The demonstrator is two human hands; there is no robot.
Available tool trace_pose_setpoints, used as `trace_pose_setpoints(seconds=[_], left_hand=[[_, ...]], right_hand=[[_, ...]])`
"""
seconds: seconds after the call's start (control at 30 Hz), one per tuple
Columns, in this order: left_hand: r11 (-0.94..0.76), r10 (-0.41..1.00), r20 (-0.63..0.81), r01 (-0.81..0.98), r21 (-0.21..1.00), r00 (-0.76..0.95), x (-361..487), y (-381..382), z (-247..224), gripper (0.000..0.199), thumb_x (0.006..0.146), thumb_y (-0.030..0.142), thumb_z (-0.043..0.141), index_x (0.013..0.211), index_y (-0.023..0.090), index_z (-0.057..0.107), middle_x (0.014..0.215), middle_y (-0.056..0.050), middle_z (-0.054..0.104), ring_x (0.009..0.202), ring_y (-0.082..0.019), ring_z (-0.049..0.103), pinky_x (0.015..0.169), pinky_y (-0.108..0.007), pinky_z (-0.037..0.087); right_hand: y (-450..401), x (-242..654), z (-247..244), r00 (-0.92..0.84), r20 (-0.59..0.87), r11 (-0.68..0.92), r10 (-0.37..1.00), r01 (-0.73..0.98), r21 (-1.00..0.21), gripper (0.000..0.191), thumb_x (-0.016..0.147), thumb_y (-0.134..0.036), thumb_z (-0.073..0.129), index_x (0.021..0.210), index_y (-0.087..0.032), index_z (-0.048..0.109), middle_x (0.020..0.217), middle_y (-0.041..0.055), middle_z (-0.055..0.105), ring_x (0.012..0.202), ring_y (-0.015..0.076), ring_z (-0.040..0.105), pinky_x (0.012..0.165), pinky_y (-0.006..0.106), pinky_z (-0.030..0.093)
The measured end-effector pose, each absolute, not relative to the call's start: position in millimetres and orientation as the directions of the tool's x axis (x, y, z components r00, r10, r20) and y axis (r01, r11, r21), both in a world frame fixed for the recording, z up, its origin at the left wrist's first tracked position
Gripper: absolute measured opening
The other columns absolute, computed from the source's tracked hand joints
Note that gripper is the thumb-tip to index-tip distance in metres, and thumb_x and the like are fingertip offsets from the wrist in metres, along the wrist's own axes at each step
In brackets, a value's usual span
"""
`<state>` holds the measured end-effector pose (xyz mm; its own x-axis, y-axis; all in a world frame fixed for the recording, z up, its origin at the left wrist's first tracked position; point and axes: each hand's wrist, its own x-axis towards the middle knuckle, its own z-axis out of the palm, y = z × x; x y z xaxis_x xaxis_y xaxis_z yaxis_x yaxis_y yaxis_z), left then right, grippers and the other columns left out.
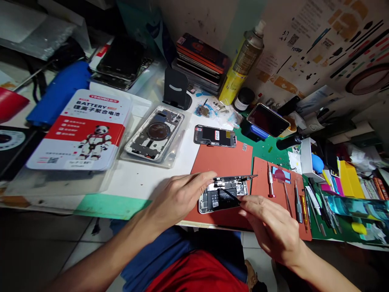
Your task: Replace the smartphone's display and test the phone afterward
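An opened phone (219, 199) lies on the red-brown mat (194, 217), its dark battery and inner parts showing. Along its far edge the phone's screen (235, 177) is raised, seen nearly edge-on. My left hand (185, 192) pinches the left end of that screen between thumb and fingers. From the right, my right hand (270, 225) holds a thin black tool (230, 194), whose tip reaches over the phone's inside near the battery's upper edge. Whether the tip touches anything cannot be made out.
Behind the phone lies a screen part (215, 136). To the left are a phone housing (155, 132) and a battery package (79, 129). Screwdrivers (298, 202) and tweezers lie at the right. A spray can (243, 61) stands at the back.
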<state>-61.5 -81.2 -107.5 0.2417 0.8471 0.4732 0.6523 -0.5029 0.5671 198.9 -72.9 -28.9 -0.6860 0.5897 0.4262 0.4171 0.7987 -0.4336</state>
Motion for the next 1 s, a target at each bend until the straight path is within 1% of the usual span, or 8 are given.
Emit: trace_pose_setpoints(seconds=[0.2,0.37,0.53,0.63,0.73,0.87,0.93,1.0], left_hand=[[-0.5,0.851,0.463,0.656,0.566,0.248,-62,-81,-107,0.026,0.111,0.02,0.047,0.134,0.024,0.06,0.114,-0.001,0.081,0.091,-0.018,0.081,0.078,-0.029,0.066],[-0.507,0.845,0.474,0.651,0.564,0.248,-62,-80,-106,0.025,0.111,0.019,0.048,0.133,0.024,0.06,0.115,0.0,0.081,0.092,-0.017,0.081,0.078,-0.028,0.065],[-0.512,0.844,0.474,0.646,0.567,0.252,-61,-80,-107,0.025,0.111,0.019,0.048,0.132,0.023,0.061,0.113,0.0,0.081,0.09,-0.017,0.081,0.076,-0.027,0.064],[-0.512,0.839,0.487,0.653,0.558,0.242,-61,-80,-107,0.025,0.111,0.019,0.049,0.133,0.023,0.061,0.113,0.0,0.081,0.09,-0.017,0.081,0.076,-0.027,0.063],[-0.505,0.843,0.483,0.655,0.562,0.236,-61,-81,-106,0.027,0.11,0.019,0.049,0.134,0.024,0.061,0.113,0.0,0.081,0.09,-0.017,0.081,0.077,-0.027,0.064],[-0.507,0.844,0.48,0.646,0.571,0.238,-61,-81,-104,0.026,0.111,0.019,0.048,0.132,0.023,0.061,0.111,0.001,0.081,0.087,-0.017,0.081,0.075,-0.027,0.064],[-0.514,0.841,0.483,0.635,0.577,0.243,-61,-80,-104,0.026,0.111,0.019,0.047,0.132,0.023,0.061,0.111,0.0,0.081,0.088,-0.016,0.081,0.076,-0.027,0.065],[-0.513,0.842,0.482,0.633,0.58,0.242,-61,-80,-105,0.026,0.111,0.019,0.047,0.133,0.023,0.061,0.112,0.0,0.081,0.09,-0.016,0.081,0.079,-0.027,0.065]], right_hand=[[-59,197,-26,-0.722,0.345,0.777,0.6,0.422,-0.467,0.016,0.104,-0.006,0.059,0.114,-0.014,0.067,0.103,0.0104,0.081,0.09,0.0174,0.08,0.081,0.029,0.069],[-55,195,-23,-0.749,0.289,0.766,0.596,0.423,-0.485,0.014,0.106,-0.008,0.058,0.116,-0.014,0.065,0.1,0.0086,0.079,0.087,0.0159,0.077,0.076,0.027,0.064],[-46,189,-12,-0.774,0.208,0.745,0.598,0.442,-0.5,0.013,0.106,-0.008,0.056,0.114,-0.014,0.064,0.096,0.0069,0.077,0.08,0.0155,0.073,0.07,0.028,0.059],[-43,183,-7,-0.798,0.143,0.744,0.585,0.458,-0.487,0.017,0.105,-0.005,0.053,0.113,-0.013,0.065,0.093,0.0075,0.076,0.076,0.0166,0.071,0.066,0.029,0.058],[-51,180,-10,-0.831,0.183,0.812,0.526,0.426,-0.399,0.022,0.104,-0.002,0.049,0.115,-0.011,0.067,0.093,0.011,0.077,0.077,0.0191,0.072,0.067,0.032,0.061],[-73,186,-25,-0.85,0.333,0.912,0.409,0.37,-0.177,0.027,0.104,-0.003,0.046,0.117,-0.003,0.07,0.101,0.0192,0.081,0.087,0.025,0.079,0.077,0.038,0.067],[-83,190,-34,-0.86,0.374,0.936,0.347,0.345,-0.074,0.033,0.103,-0.003,0.041,0.114,0.0,0.072,0.107,0.0228,0.082,0.096,0.0285,0.081,0.081,0.039,0.069],[-90,193,-42,-0.866,0.4,0.944,0.3,0.329,0.003,0.033,0.102,-0.003,0.043,0.11,0.0,0.075,0.109,0.0234,0.082,0.101,0.0306,0.082,0.084,0.04,0.07]])
